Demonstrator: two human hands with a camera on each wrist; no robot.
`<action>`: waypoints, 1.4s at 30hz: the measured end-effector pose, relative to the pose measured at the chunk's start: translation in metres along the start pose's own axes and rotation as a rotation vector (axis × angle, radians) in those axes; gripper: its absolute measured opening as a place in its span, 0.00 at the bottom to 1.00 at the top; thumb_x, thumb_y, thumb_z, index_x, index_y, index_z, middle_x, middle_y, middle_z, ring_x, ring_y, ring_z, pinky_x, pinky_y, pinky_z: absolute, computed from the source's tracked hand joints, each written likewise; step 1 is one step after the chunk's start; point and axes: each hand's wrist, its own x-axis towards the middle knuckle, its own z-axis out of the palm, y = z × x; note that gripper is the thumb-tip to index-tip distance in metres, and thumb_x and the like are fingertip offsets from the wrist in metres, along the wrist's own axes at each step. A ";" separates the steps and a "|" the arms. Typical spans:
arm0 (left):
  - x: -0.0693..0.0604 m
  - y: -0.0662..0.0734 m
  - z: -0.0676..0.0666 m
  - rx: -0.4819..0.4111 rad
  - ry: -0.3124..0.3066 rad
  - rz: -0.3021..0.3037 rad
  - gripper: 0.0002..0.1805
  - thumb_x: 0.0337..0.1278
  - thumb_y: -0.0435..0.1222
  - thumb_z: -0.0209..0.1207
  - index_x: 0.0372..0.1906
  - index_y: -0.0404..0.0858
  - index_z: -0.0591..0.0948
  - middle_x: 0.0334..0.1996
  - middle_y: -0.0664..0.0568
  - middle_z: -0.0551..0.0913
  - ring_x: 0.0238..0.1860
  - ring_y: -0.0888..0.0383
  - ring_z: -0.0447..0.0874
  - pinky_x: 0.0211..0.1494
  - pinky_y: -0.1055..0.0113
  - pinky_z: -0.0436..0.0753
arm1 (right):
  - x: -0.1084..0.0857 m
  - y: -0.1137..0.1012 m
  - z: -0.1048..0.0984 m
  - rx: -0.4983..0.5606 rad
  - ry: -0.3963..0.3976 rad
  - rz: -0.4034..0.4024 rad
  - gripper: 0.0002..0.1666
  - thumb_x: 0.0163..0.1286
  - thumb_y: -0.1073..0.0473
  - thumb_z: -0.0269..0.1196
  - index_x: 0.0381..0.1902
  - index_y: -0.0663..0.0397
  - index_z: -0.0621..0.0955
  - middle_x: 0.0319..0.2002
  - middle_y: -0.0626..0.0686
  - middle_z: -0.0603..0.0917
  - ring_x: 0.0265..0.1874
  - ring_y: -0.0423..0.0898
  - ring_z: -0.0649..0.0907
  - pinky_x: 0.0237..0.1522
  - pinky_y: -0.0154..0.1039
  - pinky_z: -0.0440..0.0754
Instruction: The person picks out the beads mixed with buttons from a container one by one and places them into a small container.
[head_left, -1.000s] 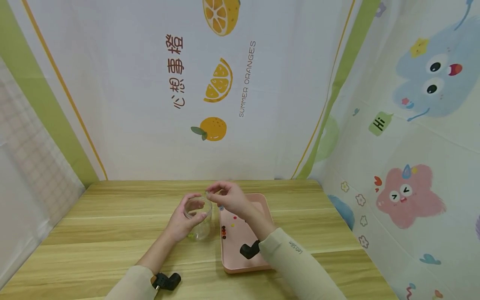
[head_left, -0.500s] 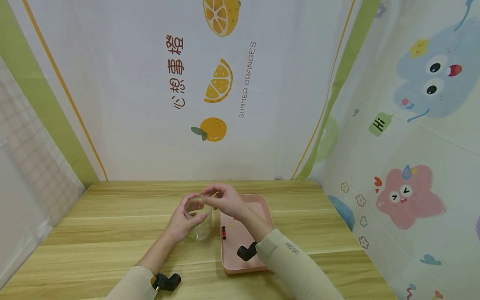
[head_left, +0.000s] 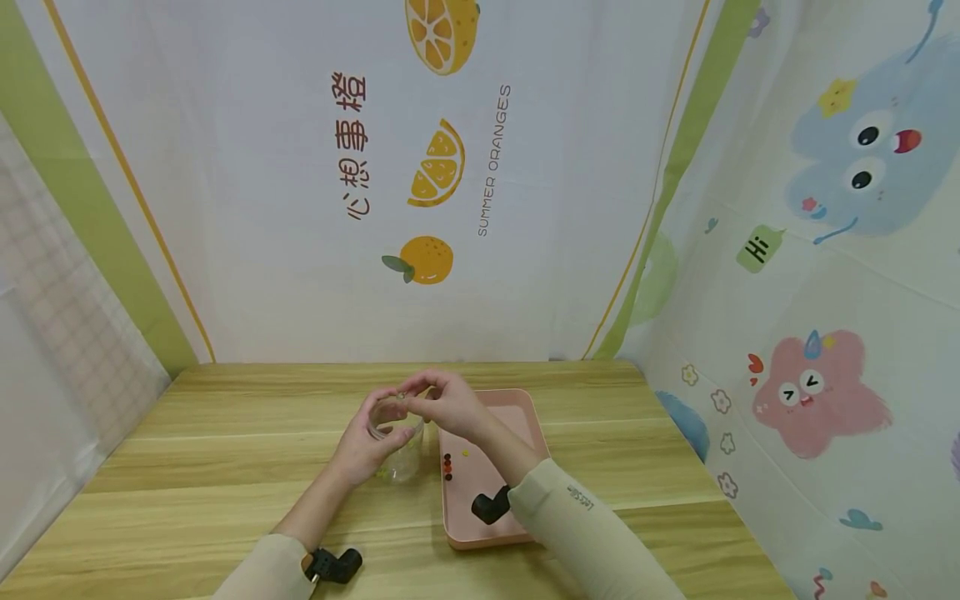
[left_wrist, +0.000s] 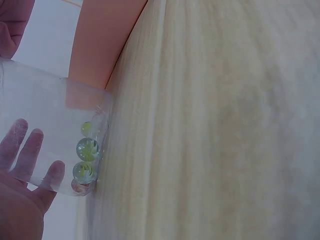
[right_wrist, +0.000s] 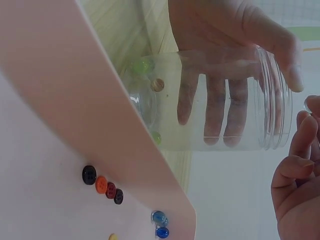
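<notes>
My left hand (head_left: 360, 448) grips a clear, wide-mouthed jar (head_left: 405, 465), fingers on its far side and thumb near the rim. The jar stands upright on the table. At its bottom, in the left wrist view, lie several glass marbles (left_wrist: 88, 149) with green-yellow swirls and a brownish one (left_wrist: 80, 186). Above the jar's mouth, my right hand (head_left: 452, 407) pinches a small clear marble (right_wrist: 307, 104) between thumb and fingertip. Fingers partly hide that marble in the right wrist view.
A pink tray (head_left: 495, 537) stands right of the jar. Inside it lie a row of black, red and orange buttons (right_wrist: 101, 184), a yellow piece (right_wrist: 113, 237) and blue marbles (right_wrist: 159, 217) near a wall. Black camera mounts (head_left: 339, 567) sit on both wrists.
My right hand has moved left and slightly down with the marble, from the jar's right rim to over its mouth. My left hand and the jar have stayed still.
</notes>
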 end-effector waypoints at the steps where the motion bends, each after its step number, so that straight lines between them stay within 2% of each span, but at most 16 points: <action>1: 0.000 0.000 0.000 0.000 0.001 0.000 0.35 0.71 0.32 0.67 0.77 0.36 0.66 0.67 0.33 0.83 0.71 0.35 0.79 0.73 0.35 0.75 | 0.000 0.001 0.000 -0.002 -0.001 0.000 0.15 0.77 0.61 0.68 0.57 0.58 0.88 0.45 0.50 0.88 0.27 0.37 0.79 0.34 0.34 0.81; 10: 0.000 -0.001 0.000 -0.002 0.002 -0.022 0.35 0.71 0.32 0.68 0.77 0.37 0.65 0.69 0.34 0.82 0.71 0.39 0.79 0.74 0.37 0.74 | 0.000 0.000 0.001 -0.012 0.003 0.018 0.14 0.77 0.60 0.68 0.57 0.55 0.89 0.45 0.48 0.87 0.26 0.39 0.78 0.35 0.40 0.81; 18: -0.001 -0.002 0.000 0.012 -0.004 -0.014 0.35 0.71 0.34 0.68 0.77 0.40 0.67 0.68 0.35 0.82 0.71 0.40 0.79 0.73 0.41 0.75 | 0.000 0.000 0.001 0.037 -0.006 0.014 0.20 0.77 0.60 0.69 0.64 0.56 0.85 0.50 0.54 0.87 0.25 0.39 0.79 0.33 0.33 0.81; 24: 0.000 -0.003 0.000 0.005 -0.003 -0.004 0.36 0.71 0.33 0.68 0.78 0.39 0.67 0.68 0.35 0.83 0.72 0.37 0.78 0.73 0.40 0.75 | -0.001 0.001 -0.001 0.045 0.002 0.014 0.28 0.76 0.60 0.71 0.72 0.49 0.81 0.57 0.57 0.85 0.24 0.42 0.78 0.34 0.35 0.80; 31: 0.001 -0.004 0.001 0.009 -0.005 -0.006 0.37 0.70 0.33 0.68 0.78 0.37 0.67 0.69 0.33 0.82 0.71 0.35 0.79 0.73 0.38 0.74 | -0.003 0.007 -0.007 0.020 0.018 0.038 0.30 0.76 0.57 0.72 0.73 0.43 0.80 0.60 0.56 0.84 0.26 0.45 0.78 0.35 0.34 0.81; 38: 0.001 -0.003 0.001 0.012 -0.009 -0.005 0.38 0.71 0.32 0.68 0.79 0.34 0.65 0.68 0.26 0.80 0.70 0.37 0.79 0.72 0.40 0.75 | -0.006 0.013 -0.017 0.033 0.034 0.069 0.33 0.76 0.59 0.71 0.76 0.42 0.77 0.66 0.65 0.81 0.26 0.44 0.76 0.33 0.35 0.79; 42: 0.001 -0.002 0.000 0.018 -0.004 -0.011 0.37 0.71 0.32 0.68 0.79 0.33 0.65 0.68 0.27 0.80 0.69 0.43 0.80 0.72 0.42 0.76 | -0.007 0.018 -0.022 0.045 0.043 0.079 0.34 0.76 0.59 0.71 0.77 0.41 0.76 0.68 0.69 0.79 0.29 0.45 0.81 0.35 0.35 0.83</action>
